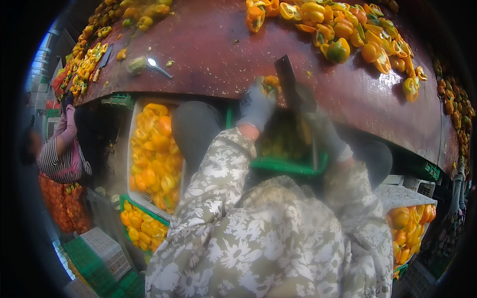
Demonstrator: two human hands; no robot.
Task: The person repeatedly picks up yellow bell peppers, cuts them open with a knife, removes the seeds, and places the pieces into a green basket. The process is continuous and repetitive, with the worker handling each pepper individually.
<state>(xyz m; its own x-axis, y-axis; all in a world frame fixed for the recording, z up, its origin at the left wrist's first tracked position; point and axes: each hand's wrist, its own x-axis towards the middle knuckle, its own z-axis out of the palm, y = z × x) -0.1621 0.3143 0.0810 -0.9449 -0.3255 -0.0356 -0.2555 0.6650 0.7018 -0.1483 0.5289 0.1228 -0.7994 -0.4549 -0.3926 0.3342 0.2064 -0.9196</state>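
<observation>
The left hand [257, 103], in a pale grey glove, grasps a yellow-orange pepper [272, 82] that sticks out beyond its fingertips, at the near edge of the red table [213, 57]. The right hand [322, 126], gloved as well, is smeared by blur, but it seems to be closed round the handle of a broad dark knife [285, 74], whose blade stands up just to the right of the pepper and the left hand. Below and between the two hands sits a green crate [288, 168], its contents dim in the shade. Beyond the right hand, farther up the table, spreads a heap of cut peppers [343, 30], yellow and orange with a little green. To the left of the left hand, well apart from it, a shiny metal tool [160, 68] lies beside a pale green lump [135, 65]. Lower down on that side, past the person's knee [197, 131], stands a white crate [131, 171] full of yellow-orange peppers. Farthest left of the left hand, a co-worker in a striped top [62, 164] reaches toward the table's edge.
</observation>
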